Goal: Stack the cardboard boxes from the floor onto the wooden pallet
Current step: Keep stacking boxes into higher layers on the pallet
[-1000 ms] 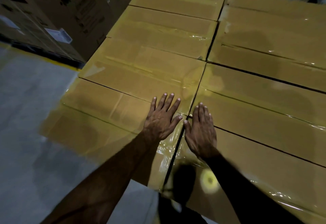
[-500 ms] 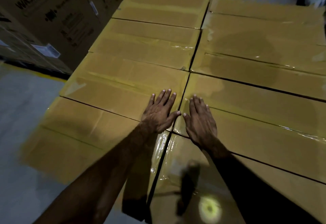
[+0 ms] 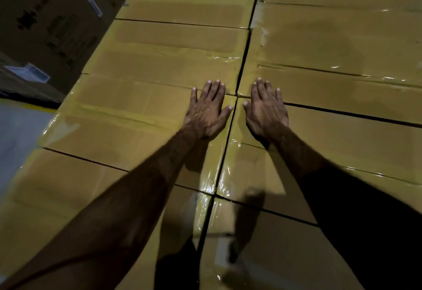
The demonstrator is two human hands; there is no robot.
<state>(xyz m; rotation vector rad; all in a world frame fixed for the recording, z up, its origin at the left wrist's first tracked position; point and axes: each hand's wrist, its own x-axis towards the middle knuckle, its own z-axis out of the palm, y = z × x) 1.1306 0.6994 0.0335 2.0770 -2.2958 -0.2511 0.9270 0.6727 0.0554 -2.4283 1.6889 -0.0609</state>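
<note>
Taped cardboard boxes (image 3: 159, 116) packing tight in two columns from 6 to 12 o'clock, leaving only thin dark seams. Printed cartons (image 3: 52, 26) blocking at 10 o'clock. Bare floor (image 3: 18, 134) staying open at 9 o'clock beside the stack's edge.

I am looking at a bare grey concrete floor (image 3: 16, 134) showing at the left edge, with a yellow painted line (image 3: 34, 106) running across it. Dark printed cardboard cartons (image 3: 52, 26) are standing on it beyond that line.

2 bare, sleeveless forearms
</note>
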